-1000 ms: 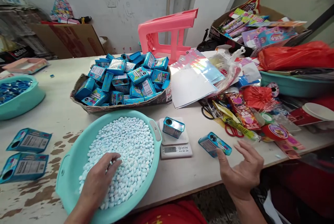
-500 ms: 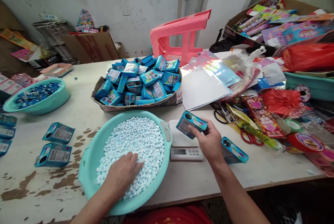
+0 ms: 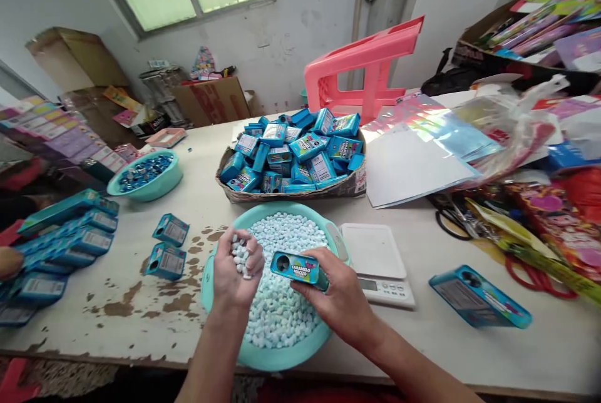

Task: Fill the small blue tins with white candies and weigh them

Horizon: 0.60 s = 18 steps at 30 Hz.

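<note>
Cupped palm up, my left hand point(image 3: 239, 268) is closed round a handful of pale candies point(image 3: 241, 256) above the turquoise basin point(image 3: 209, 284). Loose white and pale blue candies point(image 3: 282, 309) fill much of that basin. My right hand point(image 3: 338, 287) grips a small blue candy box point(image 3: 295, 267) over the basin, its round dark hole turned up and towards my left hand. Just right of the basin lies a white digital scale point(image 3: 375, 253) with its platform bare. Another blue box point(image 3: 479, 296) with a hole stands further right.
Behind the basin, a cardboard tray point(image 3: 295, 195) is heaped with blue boxes. Two blue boxes point(image 3: 169, 253) stand left, near rows of more point(image 3: 89, 237) and another person's hand point(image 3: 9, 263). A basin of blue-silver pieces point(image 3: 145, 193), a pink stool point(image 3: 366, 71) and red scissors point(image 3: 539, 281) lie around.
My left hand has risen out of the candies with a handful. My right hand has brought the box left from over the scale to over the basin. The view has turned left.
</note>
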{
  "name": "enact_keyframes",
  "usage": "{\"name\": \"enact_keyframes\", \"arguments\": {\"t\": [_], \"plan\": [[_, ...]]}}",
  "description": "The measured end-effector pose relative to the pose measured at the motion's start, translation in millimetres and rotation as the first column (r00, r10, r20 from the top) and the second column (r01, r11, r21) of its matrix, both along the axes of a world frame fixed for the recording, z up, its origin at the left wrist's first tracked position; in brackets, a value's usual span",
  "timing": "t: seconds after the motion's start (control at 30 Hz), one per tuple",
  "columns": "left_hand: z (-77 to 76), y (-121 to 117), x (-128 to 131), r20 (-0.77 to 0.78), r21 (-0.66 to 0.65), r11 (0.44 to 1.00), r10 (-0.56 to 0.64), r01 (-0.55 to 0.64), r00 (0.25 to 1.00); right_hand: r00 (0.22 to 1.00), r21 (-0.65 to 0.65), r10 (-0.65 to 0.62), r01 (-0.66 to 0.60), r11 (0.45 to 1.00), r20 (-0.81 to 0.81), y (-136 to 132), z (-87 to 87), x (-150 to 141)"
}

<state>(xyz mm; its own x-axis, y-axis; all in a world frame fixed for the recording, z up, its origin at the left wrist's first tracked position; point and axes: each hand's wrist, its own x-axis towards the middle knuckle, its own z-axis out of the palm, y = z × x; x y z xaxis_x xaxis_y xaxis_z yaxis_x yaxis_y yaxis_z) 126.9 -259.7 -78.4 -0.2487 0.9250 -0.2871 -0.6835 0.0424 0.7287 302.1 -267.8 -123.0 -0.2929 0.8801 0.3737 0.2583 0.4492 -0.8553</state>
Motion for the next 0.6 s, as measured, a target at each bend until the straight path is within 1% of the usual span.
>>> {"name": "enact_keyframes", "arguments": {"t": [0.03, 0.1, 0.13, 0.2, 0.4, 0.6], "plan": [[5.2, 1.4, 5.2, -0.042, 0.047, 0.999, 0.024, -0.022, 0.999, 0.999, 0.005, 0.019, -0.019, 1.0, 0.031, 0.2, -0.4, -4.3], [10.7, 3.3, 15.7, -0.156, 0.123, 0.99, 0.082, -0.063, 0.984, 0.996, 0.002, 0.037, -0.037, 0.999, 0.076, 0.1, 0.8, -9.8], [11.3, 3.8, 20.1, -0.203, 0.143, 0.986, 0.108, -0.079, 0.973, 0.995, -0.003, 0.037, -0.037, 0.999, 0.09, -0.1, 1.8, -11.4], [9.9, 4.2, 26.1, -0.25, 0.16, 0.982, 0.141, -0.103, 0.958, 0.993, -0.012, 0.028, -0.027, 1.0, 0.113, -0.4, 3.7, -13.0], [5.5, 4.7, 28.9, -0.269, 0.168, 0.982, 0.131, -0.087, 0.954, 0.985, -0.036, 0.038, -0.033, 0.999, 0.166, -0.8, 4.2, -15.0], [1.3, 3.9, 28.1, -0.274, 0.179, 0.974, 0.183, -0.137, 0.944, 0.986, -0.058, 0.05, -0.042, 0.997, 0.158, -0.7, 2.0, -18.4]]}}
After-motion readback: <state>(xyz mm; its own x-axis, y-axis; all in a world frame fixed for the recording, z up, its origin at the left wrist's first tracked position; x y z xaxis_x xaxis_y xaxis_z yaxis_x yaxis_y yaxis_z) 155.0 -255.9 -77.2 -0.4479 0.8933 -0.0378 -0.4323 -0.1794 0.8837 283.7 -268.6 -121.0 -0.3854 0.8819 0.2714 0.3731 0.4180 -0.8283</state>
